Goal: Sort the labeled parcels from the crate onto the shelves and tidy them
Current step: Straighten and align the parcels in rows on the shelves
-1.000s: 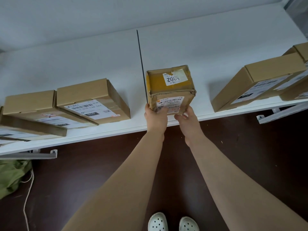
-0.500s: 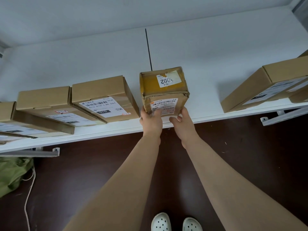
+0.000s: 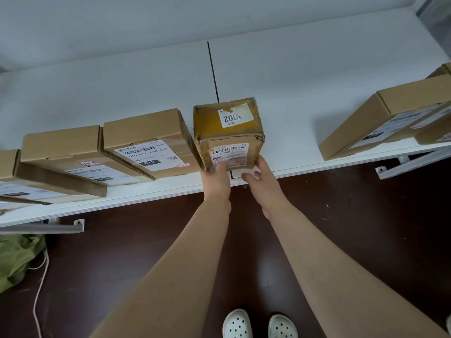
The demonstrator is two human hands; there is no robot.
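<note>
A worn brown parcel (image 3: pixel 228 129) with yellow tape and a "002" sticker stands on the white shelf (image 3: pixel 292 113), near its front edge. Its left side is close against a cardboard box labeled 010 (image 3: pixel 144 132). My left hand (image 3: pixel 216 181) grips the parcel's lower left front corner, fingers lying over the shipping label. My right hand (image 3: pixel 263 184) is at the lower right corner, where its fingertips touch the box. Its thumb is off the parcel, with a strip of shelf showing between.
More labeled boxes (image 3: pixel 61 147) lie overlapping at the shelf's left end, and others (image 3: pixel 390 111) lean at the right end. Bare shelf lies between the parcel and the right boxes. Below are dark floor, a green bag (image 3: pixel 17 259), a cord (image 3: pixel 39 289) and shelf brackets (image 3: pixel 410 164).
The parcel has slid left along the shelf to sit beside the 010 box. My right thumb has come off its front.
</note>
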